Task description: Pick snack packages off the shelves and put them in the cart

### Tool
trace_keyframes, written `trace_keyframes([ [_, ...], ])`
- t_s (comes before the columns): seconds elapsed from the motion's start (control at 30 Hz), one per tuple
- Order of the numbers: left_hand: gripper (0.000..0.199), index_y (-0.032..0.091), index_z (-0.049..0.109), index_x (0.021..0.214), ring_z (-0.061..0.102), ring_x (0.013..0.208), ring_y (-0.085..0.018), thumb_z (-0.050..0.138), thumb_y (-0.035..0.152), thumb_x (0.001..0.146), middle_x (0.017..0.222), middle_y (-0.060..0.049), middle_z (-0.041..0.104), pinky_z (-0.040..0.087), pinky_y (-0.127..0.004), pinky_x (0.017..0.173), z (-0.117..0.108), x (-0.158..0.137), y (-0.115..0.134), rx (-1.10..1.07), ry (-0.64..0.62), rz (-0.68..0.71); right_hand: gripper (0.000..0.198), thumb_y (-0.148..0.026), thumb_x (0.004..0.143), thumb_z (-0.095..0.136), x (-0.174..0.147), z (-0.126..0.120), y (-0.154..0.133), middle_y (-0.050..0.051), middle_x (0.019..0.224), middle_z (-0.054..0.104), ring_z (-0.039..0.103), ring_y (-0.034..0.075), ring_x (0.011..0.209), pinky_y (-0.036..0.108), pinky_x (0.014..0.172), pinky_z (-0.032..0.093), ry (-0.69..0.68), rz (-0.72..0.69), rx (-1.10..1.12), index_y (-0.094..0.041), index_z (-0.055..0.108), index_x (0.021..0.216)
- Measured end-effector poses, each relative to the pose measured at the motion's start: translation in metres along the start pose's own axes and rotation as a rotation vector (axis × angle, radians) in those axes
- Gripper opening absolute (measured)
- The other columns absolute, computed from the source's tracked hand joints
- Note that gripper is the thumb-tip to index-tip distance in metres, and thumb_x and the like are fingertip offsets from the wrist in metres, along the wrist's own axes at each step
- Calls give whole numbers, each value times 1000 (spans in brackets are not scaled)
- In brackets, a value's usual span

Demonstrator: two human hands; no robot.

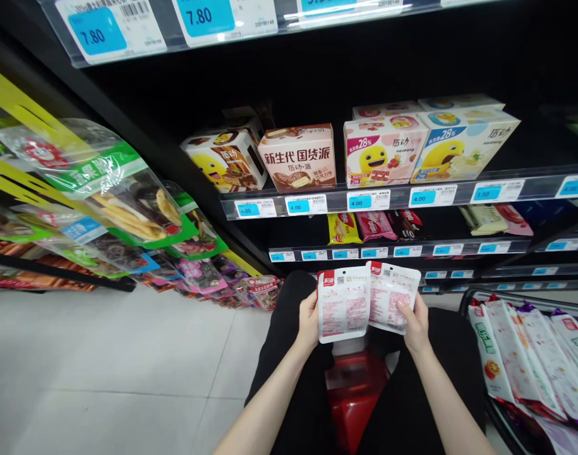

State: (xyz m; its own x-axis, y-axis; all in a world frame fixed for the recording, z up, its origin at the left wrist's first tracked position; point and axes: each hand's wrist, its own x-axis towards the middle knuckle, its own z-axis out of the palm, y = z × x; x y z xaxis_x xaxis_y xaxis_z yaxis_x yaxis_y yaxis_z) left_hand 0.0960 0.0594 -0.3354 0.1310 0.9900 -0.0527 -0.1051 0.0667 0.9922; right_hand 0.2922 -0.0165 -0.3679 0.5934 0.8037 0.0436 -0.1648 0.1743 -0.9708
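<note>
Two white snack pouches with red corners and red print are held up side by side above my lap. My left hand [308, 319] grips the left pouch [344, 303] by its left edge. The right pouch [388, 294] is pinched at its right edge by my right hand [415, 321], with the thumb on its printed face. The left pouch slightly overlaps the right one where they meet. Both show their printed sides toward me. Below them, between my black-clad legs, is a red, shiny object [357, 392], whose kind I cannot make out.
Ahead, a dark shelf [312, 205] with price tags carries snack boxes [298, 158], with wrapped bars [343, 227] one level lower. Bagged snacks [141, 196] hang at left. A black basket [499, 414] of long white packets [520, 354] stands at right. The floor [127, 366] is tiled.
</note>
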Motion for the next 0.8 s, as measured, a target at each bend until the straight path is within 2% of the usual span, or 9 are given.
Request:
trace_keyframes([
  [0.27,17,11,69,68,55,59,-18,66,25,58,62,-3,64,44,-25,55,-1,1,-3,-5,33,-21,38,-35,70,64,1,0,-3,7,96,61,55,24,89,35,78,42,-2,9,-18,-18,59,103],
  [0.47,17,11,68,67,58,62,-19,66,26,60,65,-4,65,47,-27,59,-1,1,-4,-34,30,-26,38,-34,67,66,2,2,-2,7,95,63,57,25,89,35,79,43,16,26,-12,-17,61,101],
  [0.57,15,11,66,66,57,60,-17,67,24,58,67,-4,66,46,-26,57,-2,6,-2,-99,109,-48,35,-33,68,65,5,0,-1,6,94,65,59,25,88,38,78,45,112,128,135,-18,61,99],
  [0.67,19,11,66,72,56,57,-15,68,25,59,68,-4,65,45,-24,54,-2,13,-1,-151,194,-87,29,-40,74,55,10,-6,-3,6,85,68,63,26,83,42,74,49,199,223,291,-19,64,91],
  [0.73,23,10,66,78,56,58,-14,67,27,62,70,-4,66,44,-22,54,-1,15,-4,-137,179,-109,31,-45,73,54,11,-7,-6,7,80,69,65,26,76,44,71,51,175,270,336,-19,66,85],
  [0.8,28,10,66,84,55,60,-14,65,31,67,72,-4,66,42,-22,54,4,14,-10,-92,110,-125,33,-47,68,61,8,-4,-9,8,80,69,65,27,71,43,67,52,89,341,347,-18,67,83],
])
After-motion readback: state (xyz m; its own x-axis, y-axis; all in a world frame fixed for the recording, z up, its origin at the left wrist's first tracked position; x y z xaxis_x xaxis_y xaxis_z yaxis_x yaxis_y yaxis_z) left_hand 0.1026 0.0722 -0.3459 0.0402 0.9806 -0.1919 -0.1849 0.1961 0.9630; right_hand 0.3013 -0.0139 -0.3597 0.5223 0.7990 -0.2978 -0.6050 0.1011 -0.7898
